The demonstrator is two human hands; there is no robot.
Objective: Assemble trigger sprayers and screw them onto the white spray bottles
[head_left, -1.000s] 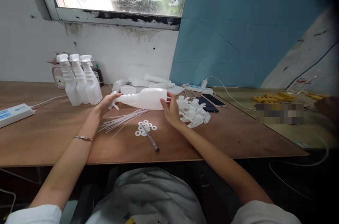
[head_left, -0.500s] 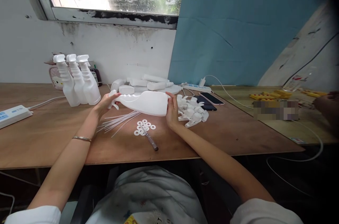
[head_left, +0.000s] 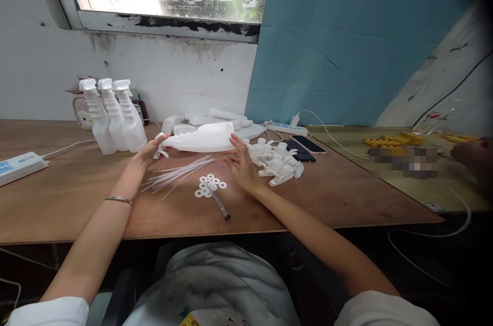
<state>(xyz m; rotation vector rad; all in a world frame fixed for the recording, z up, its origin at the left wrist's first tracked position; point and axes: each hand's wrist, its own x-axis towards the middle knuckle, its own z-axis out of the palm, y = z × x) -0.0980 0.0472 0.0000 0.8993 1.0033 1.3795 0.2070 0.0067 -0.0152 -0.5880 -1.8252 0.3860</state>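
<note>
A white spray bottle [head_left: 204, 138] lies sideways in the air above the table, its base toward the right. My left hand [head_left: 152, 150] is closed around its trigger head. My right hand [head_left: 242, 164] is at the base end with its fingers spread; the fingertips are at or very near the bottle. Below the bottle are thin white tubes [head_left: 179, 172] in a loose bundle. White ring washers [head_left: 210, 185] sit in a small heap, with a screwdriver [head_left: 221, 208] resting across them. Beside my right hand is a pile of white trigger heads [head_left: 277, 159].
Three assembled spray bottles [head_left: 115, 123] stand at the back left. More white bottles [head_left: 219, 115] lie stacked against the wall. Two phones [head_left: 308, 144] and a power strip [head_left: 285, 128] are at the back right, another power strip [head_left: 21, 168] at the left. A person's hand [head_left: 472, 154] shows far right.
The bottle has turned about its length and its base has shifted slightly left and up. My right hand has loosened from the base, its fingers now spread. My left hand keeps its hold.
</note>
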